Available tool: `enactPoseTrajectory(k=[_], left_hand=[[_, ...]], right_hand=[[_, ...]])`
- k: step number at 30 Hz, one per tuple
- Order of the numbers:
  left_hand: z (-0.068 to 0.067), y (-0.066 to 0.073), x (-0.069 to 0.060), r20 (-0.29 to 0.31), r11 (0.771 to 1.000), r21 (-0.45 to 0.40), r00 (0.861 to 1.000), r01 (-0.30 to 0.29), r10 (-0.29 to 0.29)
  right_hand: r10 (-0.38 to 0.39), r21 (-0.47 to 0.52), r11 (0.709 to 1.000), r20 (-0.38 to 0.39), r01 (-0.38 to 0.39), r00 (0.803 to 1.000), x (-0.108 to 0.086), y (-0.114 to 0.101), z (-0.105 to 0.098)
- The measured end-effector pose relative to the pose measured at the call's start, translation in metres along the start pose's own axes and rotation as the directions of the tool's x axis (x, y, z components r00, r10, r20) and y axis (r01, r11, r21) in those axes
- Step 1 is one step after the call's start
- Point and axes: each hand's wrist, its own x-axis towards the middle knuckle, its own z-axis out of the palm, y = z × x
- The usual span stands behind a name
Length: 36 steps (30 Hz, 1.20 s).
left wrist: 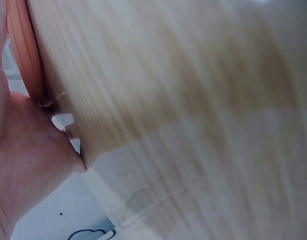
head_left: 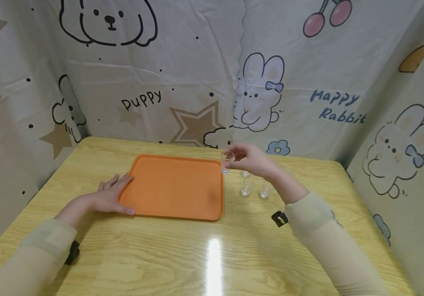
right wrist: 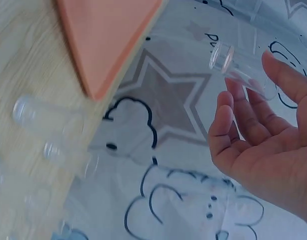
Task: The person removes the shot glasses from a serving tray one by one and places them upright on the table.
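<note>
My right hand [head_left: 250, 158] pinches a small clear shot glass [head_left: 225, 169] between thumb and fingers, above the table by the right edge of an orange tray [head_left: 175, 187]. In the right wrist view, the same glass [right wrist: 243, 70] has its thick base pointing away from the palm. My left hand [head_left: 110, 198] rests against the tray's left side, fingers spread and thumb by its front left corner. In the left wrist view, the tray rim [left wrist: 28, 55] meets the hand. Nothing lies on the tray. Several more glasses stand right of it, some partly behind my right arm.
One clear glass [head_left: 246, 188] stands right of the tray, with another glass [head_left: 264, 191] beside it. All rest on a light wooden table [head_left: 153, 255]. A patterned cloth [head_left: 197, 74] hangs behind the table and along both sides.
</note>
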Motion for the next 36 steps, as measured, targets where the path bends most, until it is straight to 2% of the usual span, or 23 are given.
enactPoseTrajectory(k=[8,20,30,36], left_hand=[[-0.003,0.003,-0.001,0.025,1.0,0.008,1.0,0.019,-0.019],[-0.002,0.001,0.0,0.016,1.0,0.003,1.0,0.008,-0.008],[-0.002,0.0,-0.001,0.006,1.0,0.001,1.0,0.003,-0.003],[-0.003,0.003,-0.001,0.007,1.0,0.004,1.0,0.001,-0.001]], right_hand=[[0.031,-0.123,0.992,-0.03,-0.035,0.999,-0.033,0.014,-0.028],[0.086,-0.167,0.981,-0.106,-0.103,0.991,-0.082,0.049,-0.06],[0.12,-0.191,0.969,-0.173,-0.153,0.977,-0.106,0.093,-0.059],[0.183,-0.162,0.962,-0.206,-0.218,0.961,-0.111,0.12,-0.05]])
